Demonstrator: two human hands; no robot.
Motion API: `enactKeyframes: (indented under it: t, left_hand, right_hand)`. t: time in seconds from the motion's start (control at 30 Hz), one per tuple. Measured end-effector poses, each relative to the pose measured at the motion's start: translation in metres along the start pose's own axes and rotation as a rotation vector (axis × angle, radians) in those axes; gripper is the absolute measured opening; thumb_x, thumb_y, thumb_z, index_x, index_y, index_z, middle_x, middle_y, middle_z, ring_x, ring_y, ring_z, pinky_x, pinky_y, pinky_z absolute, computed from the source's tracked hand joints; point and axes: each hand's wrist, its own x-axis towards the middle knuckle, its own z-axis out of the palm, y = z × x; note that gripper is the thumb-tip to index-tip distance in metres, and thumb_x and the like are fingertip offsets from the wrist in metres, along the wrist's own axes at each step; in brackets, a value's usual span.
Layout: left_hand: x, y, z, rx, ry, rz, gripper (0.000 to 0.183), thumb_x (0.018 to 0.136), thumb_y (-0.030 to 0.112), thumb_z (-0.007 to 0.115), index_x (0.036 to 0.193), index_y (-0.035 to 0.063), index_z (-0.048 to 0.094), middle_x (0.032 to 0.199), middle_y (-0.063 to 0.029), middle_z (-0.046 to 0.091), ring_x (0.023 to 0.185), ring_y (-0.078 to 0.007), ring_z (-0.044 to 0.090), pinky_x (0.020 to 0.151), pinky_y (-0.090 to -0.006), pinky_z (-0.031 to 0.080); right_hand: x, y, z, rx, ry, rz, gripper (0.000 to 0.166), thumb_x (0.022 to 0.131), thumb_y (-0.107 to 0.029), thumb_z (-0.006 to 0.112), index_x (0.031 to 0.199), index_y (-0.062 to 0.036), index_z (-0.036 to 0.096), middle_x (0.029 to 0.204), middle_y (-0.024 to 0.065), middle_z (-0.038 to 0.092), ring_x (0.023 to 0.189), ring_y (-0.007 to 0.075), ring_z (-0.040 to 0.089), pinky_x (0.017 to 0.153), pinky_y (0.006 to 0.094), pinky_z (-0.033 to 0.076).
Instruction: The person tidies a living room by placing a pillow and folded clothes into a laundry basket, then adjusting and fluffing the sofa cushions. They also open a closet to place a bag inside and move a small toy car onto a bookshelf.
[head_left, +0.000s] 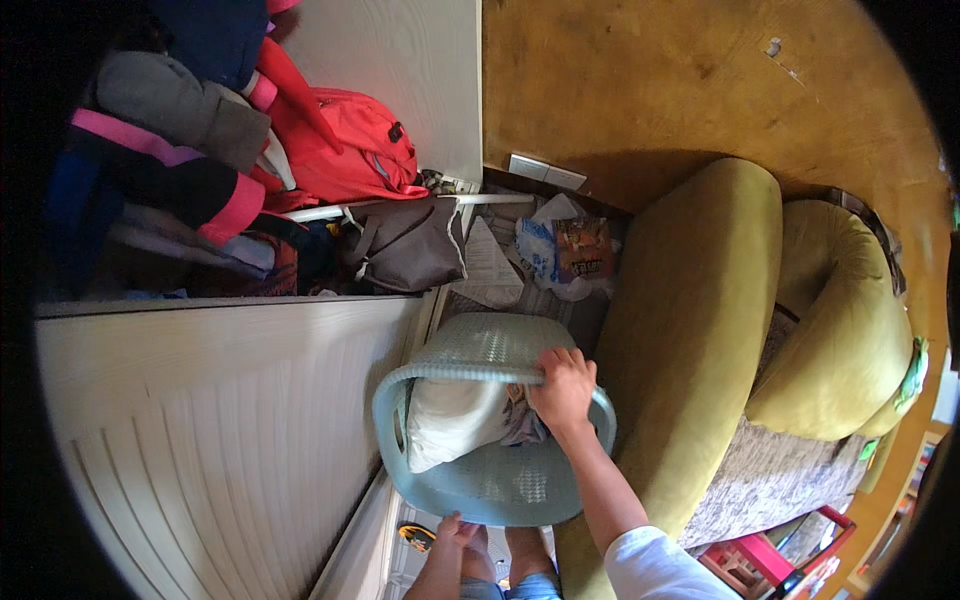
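A pale blue-green woven plastic laundry basket (517, 487) is held tilted in front of my legs, its opening turned up towards me. My right hand (564, 384) grips its far rim. At the near rim, my left hand (456, 528) holds on, its fingers partly hidden by the basket. Inside lie a white cloth item (450, 420) and a patterned fabric (523, 420) beside it, partly behind my right hand.
An olive sofa (690, 300) stands close on the right. At left, a pale wooden door (225, 420) borders clothes, a red backpack (352, 142) and a dark brown bag (405, 247). Paper (487, 266) and plastic bags (536, 244) lie beyond the basket.
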Motion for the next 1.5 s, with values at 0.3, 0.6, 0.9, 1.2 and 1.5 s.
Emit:
enactKeyframes:
  t: [0.3, 0.6, 0.9, 1.2, 1.5]
  left_hand:
    - [-0.005, 0.052, 0.150, 0.649, 0.637, 0.081, 0.044, 0.096, 0.008, 0.040, 0.137, 0.0183, 0.029, 0.130, -0.0114, 0.043, 0.115, -0.0313, 0.049, 0.094, -0.0549, 0.045]
    - [0.122, 0.025, 0.273, 0.373, 0.373, 0.177, 0.043, 0.091, 0.000, 0.044, 0.132, 0.0100, 0.036, 0.127, -0.0136, 0.047, 0.116, -0.0341, 0.049, 0.092, -0.0587, 0.046]
    - [0.194, 0.015, 0.352, 0.735, 0.483, 0.074, 0.033, 0.094, 0.006, 0.036, 0.126, 0.0026, 0.040, 0.126, -0.0173, 0.049, 0.110, -0.0365, 0.053, 0.087, -0.0564, 0.050]
    - [0.169, -0.061, 0.405, 1.282, 0.780, 0.361, 0.032, 0.081, 0.012, 0.053, 0.111, 0.0020, 0.049, 0.114, -0.0116, 0.052, 0.108, -0.0270, 0.049, 0.095, -0.0442, 0.037]
    - [0.115, -0.336, 0.557, 2.824, -1.679, 0.876, 0.028, 0.076, 0.007, 0.054, 0.100, -0.0065, 0.059, 0.111, -0.0207, 0.055, 0.111, -0.0359, 0.047, 0.104, -0.0448, 0.032]
  right_hand:
    - [0.003, 0.019, -0.074, 0.102, 0.166, 0.038, 0.019, 0.055, -0.004, 0.067, 0.072, -0.0068, 0.060, 0.076, 0.0069, 0.057, 0.077, 0.0291, 0.054, 0.065, 0.0400, 0.047]
    - [0.153, 0.051, -0.098, 0.002, 0.356, -0.104, 0.021, 0.057, -0.004, 0.065, 0.078, -0.0071, 0.065, 0.084, 0.0054, 0.058, 0.087, 0.0262, 0.054, 0.075, 0.0366, 0.048]
    - [0.091, 0.075, -0.091, 0.251, 0.292, -0.133, 0.045, 0.071, -0.001, 0.061, 0.116, -0.0030, 0.054, 0.125, 0.0198, 0.049, 0.112, 0.0371, 0.048, 0.094, 0.0454, 0.041]
    - [-0.111, 0.142, -0.148, 0.368, 1.067, 0.684, 0.030, 0.071, 0.004, 0.056, 0.101, -0.0008, 0.057, 0.104, 0.0142, 0.055, 0.104, 0.0280, 0.050, 0.092, 0.0400, 0.038]
    - [-0.142, 0.259, -0.103, 0.142, -0.022, 1.095, 0.083, 0.076, -0.030, 0.065, 0.144, -0.0100, 0.022, 0.148, 0.0207, 0.020, 0.128, 0.0373, 0.031, 0.094, 0.0543, 0.035]
